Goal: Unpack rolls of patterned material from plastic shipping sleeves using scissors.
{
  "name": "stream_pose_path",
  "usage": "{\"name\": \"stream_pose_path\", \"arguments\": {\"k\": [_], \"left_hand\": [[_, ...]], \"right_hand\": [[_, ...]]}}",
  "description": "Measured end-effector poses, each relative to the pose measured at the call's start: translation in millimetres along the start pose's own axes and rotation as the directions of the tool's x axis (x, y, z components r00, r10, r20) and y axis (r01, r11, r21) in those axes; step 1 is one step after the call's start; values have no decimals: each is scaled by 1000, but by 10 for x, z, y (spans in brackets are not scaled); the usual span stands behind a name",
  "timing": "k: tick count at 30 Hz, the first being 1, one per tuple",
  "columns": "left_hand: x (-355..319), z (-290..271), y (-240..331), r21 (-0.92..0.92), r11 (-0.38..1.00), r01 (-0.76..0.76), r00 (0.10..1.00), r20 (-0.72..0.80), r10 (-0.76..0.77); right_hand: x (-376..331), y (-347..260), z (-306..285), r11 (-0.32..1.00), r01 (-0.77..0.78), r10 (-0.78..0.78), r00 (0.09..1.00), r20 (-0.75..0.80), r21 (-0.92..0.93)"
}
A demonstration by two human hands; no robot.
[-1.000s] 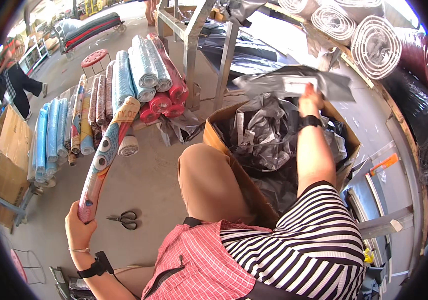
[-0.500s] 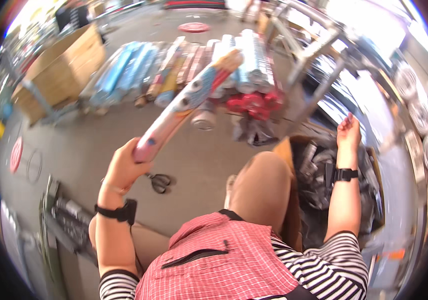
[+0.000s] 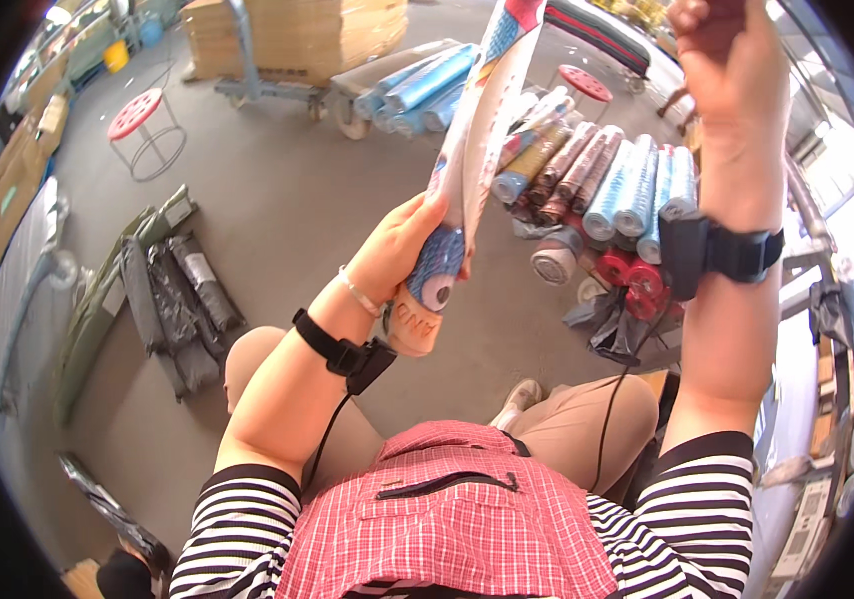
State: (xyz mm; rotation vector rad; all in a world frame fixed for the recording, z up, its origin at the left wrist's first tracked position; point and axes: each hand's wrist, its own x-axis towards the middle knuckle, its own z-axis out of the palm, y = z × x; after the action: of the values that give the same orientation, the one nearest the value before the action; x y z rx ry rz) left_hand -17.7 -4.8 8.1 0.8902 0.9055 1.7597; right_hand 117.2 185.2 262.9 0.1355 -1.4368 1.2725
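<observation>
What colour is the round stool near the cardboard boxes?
The stool has a red seat on a thin metal frame, seen in the head view.

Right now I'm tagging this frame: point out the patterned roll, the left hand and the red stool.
patterned roll (image 3: 477, 130), head view, mid shaft.
left hand (image 3: 397, 250), head view, back of hand.
red stool (image 3: 135, 113), head view, seat top.

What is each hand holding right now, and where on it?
The left hand grips the patterned roll near its lower end. The right hand is raised at the roll's upper part; its grip cannot be told.
</observation>
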Motion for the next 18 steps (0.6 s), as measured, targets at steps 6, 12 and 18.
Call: {"name": "stream_pose_path", "arguments": {"k": [6, 12, 18], "left_hand": [[-1, 9, 13, -301, 949, 93, 996, 32, -88], [-23, 171, -181, -268, 926, 267, 961, 3, -276], [37, 236, -580, 491, 848, 198, 980, -79, -183]], "right_hand": [[-1290, 952, 32, 743, -578, 643, 756, 123, -337], [-1993, 1351, -185, 564, -802, 719, 594, 362, 195], [-2107, 1849, -663, 417, -795, 867, 493, 70, 440]]}}
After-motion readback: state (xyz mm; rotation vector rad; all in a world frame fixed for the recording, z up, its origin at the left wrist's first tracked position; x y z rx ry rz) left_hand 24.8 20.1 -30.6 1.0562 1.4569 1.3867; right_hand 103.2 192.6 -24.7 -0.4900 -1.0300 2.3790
